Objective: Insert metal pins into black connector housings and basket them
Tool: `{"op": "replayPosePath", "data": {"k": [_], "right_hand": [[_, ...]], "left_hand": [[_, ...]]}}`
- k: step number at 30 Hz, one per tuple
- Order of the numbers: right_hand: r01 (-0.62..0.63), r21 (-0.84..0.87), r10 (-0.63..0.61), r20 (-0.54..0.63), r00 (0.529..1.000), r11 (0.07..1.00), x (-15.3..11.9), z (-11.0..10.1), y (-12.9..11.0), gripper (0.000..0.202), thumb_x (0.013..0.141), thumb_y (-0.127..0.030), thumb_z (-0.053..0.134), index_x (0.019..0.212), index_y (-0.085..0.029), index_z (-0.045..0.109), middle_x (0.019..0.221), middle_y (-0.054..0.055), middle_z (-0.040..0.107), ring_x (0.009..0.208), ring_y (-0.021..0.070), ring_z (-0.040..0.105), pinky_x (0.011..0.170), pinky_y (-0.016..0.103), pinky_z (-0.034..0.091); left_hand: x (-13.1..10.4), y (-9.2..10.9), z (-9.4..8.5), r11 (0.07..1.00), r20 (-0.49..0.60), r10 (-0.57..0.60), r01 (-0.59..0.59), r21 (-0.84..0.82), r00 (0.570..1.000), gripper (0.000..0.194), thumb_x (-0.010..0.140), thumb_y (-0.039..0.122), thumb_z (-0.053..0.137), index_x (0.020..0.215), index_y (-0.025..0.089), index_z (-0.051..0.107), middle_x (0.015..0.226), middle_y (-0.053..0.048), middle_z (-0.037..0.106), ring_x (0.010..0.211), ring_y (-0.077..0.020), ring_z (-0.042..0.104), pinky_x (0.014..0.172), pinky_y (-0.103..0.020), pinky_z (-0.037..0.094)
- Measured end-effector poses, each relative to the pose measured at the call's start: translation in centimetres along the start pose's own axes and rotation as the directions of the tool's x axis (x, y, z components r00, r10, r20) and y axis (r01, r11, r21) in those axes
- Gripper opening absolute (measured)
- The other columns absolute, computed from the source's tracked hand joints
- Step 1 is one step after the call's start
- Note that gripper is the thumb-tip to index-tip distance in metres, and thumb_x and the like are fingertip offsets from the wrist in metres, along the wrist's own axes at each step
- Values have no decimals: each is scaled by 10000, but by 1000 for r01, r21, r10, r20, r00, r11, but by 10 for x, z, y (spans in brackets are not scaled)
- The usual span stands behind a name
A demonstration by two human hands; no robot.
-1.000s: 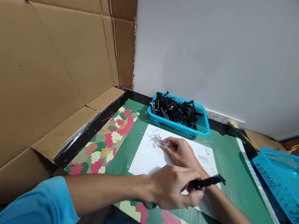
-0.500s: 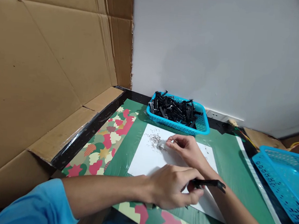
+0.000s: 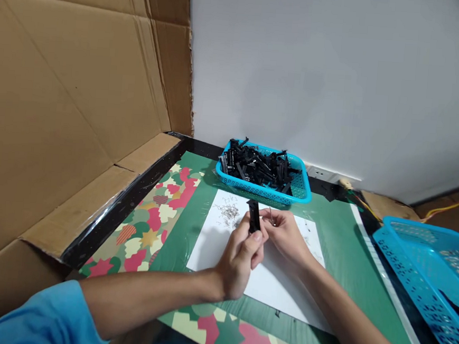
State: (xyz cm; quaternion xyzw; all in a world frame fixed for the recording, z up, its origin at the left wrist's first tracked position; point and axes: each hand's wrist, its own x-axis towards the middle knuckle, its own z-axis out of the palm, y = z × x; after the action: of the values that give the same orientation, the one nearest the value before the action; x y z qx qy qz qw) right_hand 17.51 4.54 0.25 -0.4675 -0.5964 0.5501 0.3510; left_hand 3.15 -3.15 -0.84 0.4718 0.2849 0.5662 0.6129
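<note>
My left hand (image 3: 241, 255) is wrapped round a black plastic part (image 3: 253, 216), which stands nearly upright above the white sheet. Right beside it, my right hand (image 3: 282, 232) pinches a thin metal piece (image 3: 270, 215) between thumb and fingers, close to the black part. A pile of small metal pieces (image 3: 228, 213) lies on the white sheet (image 3: 207, 247), to the left of both hands. Behind them a blue basket (image 3: 302, 185) holds many black plastic parts (image 3: 259, 166).
A second blue basket (image 3: 417, 255) stands at the right with a dark item inside. Green and patterned sheets (image 3: 145, 229) cover the table. Cardboard (image 3: 60, 100) walls the left side. A socket strip (image 3: 320, 173) with a plug and wires runs along the wall.
My left hand has turned and moved up and left, bringing the black part upright beside my right hand. The view has shifted slightly to the right.
</note>
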Motion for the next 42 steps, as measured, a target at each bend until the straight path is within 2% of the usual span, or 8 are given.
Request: {"op": "replayPosePath", "data": {"k": [4,10,17,21,25,33,37,42], "right_hand": [[-20,90,23,-41,999,996,1,2,4,380,728,-493,909,754,-155,738,520,-70,380,499,87,302,467,251,219],[-22,305,64,-128,990,952,-10,-11,-3,425,809,-542,885,979,-201,697,581,-131,223,490,67,100,434,252,114],[-1,414,87,-189,978,910,-38,-16,-3,375,814,-485,906,934,-217,673,600,-124,218,508,69,99,439,255,128],[-13,425,104,-193,976,905,-45,-10,3,391,796,-499,916,918,-202,692,564,-122,249,497,68,132,446,254,126],[32,318,41,-219,975,948,-47,-13,8,358,828,-497,892,928,-189,738,543,-105,297,495,78,190,465,262,153],[165,-293,-257,-312,914,942,-57,-39,-3,303,927,-518,788,876,-219,795,589,-45,353,531,123,292,500,311,218],[198,-206,-270,-433,860,958,-56,-46,0,261,907,-488,824,916,-228,802,579,-37,417,519,131,352,492,310,248],[178,-115,-209,-404,891,977,-52,-42,10,270,899,-477,839,940,-210,821,535,-53,387,507,122,334,493,307,244]], "left_hand": [[2,0,2,997,0,-40,40,-65,999,305,1036,489,521,941,202,482,741,71,385,483,-57,298,465,-223,208],[14,1,-2,992,-258,-128,127,-19,958,306,1044,487,516,917,212,471,660,83,373,522,-79,280,476,-190,208],[22,7,-4,942,-14,-337,336,-19,942,413,942,568,694,1032,174,607,610,116,318,478,-60,205,431,-189,146],[20,10,0,942,-32,-336,336,5,941,410,933,544,733,1055,168,622,631,114,317,489,-53,206,438,-184,163],[20,9,0,951,-57,-307,308,26,950,359,958,502,725,1051,168,629,646,107,319,506,-52,205,452,-182,169],[17,12,-1,928,9,-369,368,49,929,463,1014,614,611,1009,154,662,582,109,300,481,-64,189,432,-196,151],[12,11,2,924,96,-383,382,33,919,517,1025,652,568,906,155,643,539,95,358,452,-63,210,424,-211,158],[7,6,3,922,106,-385,376,96,917,557,1008,680,586,815,158,611,510,87,370,458,-64,234,453,-223,190]]}}
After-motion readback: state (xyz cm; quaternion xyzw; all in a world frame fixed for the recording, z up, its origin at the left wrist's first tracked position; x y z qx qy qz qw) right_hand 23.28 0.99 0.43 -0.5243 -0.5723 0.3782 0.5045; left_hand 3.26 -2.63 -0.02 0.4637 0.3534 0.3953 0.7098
